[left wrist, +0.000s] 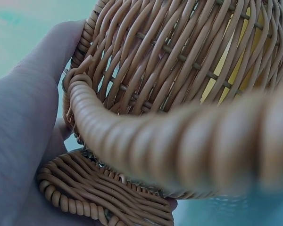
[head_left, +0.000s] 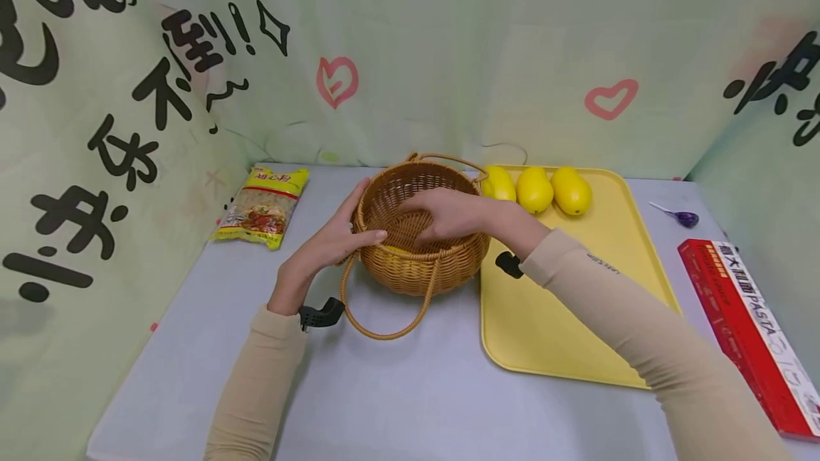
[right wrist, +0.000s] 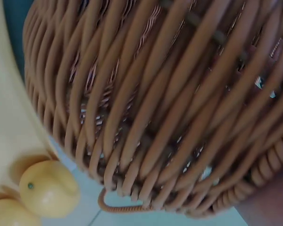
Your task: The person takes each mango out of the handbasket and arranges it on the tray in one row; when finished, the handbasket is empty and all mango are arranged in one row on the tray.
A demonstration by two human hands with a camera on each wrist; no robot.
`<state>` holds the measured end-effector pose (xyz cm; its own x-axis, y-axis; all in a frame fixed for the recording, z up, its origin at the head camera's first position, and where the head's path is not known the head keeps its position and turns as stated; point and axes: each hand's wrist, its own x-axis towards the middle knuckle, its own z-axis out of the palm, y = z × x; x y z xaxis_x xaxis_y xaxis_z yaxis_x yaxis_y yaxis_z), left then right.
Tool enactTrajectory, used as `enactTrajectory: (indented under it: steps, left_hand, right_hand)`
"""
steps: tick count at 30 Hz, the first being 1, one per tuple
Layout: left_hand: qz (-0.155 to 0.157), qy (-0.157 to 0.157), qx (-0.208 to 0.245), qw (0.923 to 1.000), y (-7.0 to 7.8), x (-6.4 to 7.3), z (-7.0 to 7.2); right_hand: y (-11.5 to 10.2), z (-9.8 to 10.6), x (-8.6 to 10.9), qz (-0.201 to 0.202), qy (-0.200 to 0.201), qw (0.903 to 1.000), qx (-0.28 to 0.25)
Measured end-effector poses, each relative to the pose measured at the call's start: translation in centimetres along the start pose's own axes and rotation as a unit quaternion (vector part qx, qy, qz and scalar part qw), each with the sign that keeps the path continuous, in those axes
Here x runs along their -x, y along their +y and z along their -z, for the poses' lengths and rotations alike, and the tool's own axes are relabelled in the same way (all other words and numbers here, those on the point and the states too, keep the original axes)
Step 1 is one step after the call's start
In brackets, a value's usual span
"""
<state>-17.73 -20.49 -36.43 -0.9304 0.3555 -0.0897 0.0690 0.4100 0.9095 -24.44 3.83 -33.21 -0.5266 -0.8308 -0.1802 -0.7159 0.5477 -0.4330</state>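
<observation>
A round wicker basket stands in the middle of the table, its front handle hanging down onto the tabletop. My left hand grips the basket's left side, thumb over the rim and fingers along the outside. In the left wrist view, the woven wall and the blurred handle fill most of the picture. My right hand reaches over the right rim into the basket, thumb and fingers spread apart with nothing seen between them. Something yellow shows inside by the front rim, mostly hidden; yellow also shows through the weave.
Right of the basket lies a yellow tray with three lemons along its back edge. Farther right are a purple-headed utensil and a red pasta box. A yellow food packet lies at the back left.
</observation>
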Motion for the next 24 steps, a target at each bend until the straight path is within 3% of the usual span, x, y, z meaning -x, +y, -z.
enactTrajectory:
  steps: [9,16,24]
  left_hand:
    - [0.002,0.003,0.005,1.0,0.7,0.6,-0.1]
    - [0.001,0.007,0.009,0.9999,0.6,0.4,-0.2]
    - [-0.002,0.002,0.011,0.9999,0.6,0.4,-0.1]
  right_hand:
    - [-0.5,-0.8,-1.2,-0.026,-0.077,0.9957,-0.045]
    - [-0.2,-1.8,-2.3,-0.021,-0.128,0.9896,-0.064]
    - [-0.2,-2.7,-3.1,-0.038,-0.156,0.9829,-0.09]
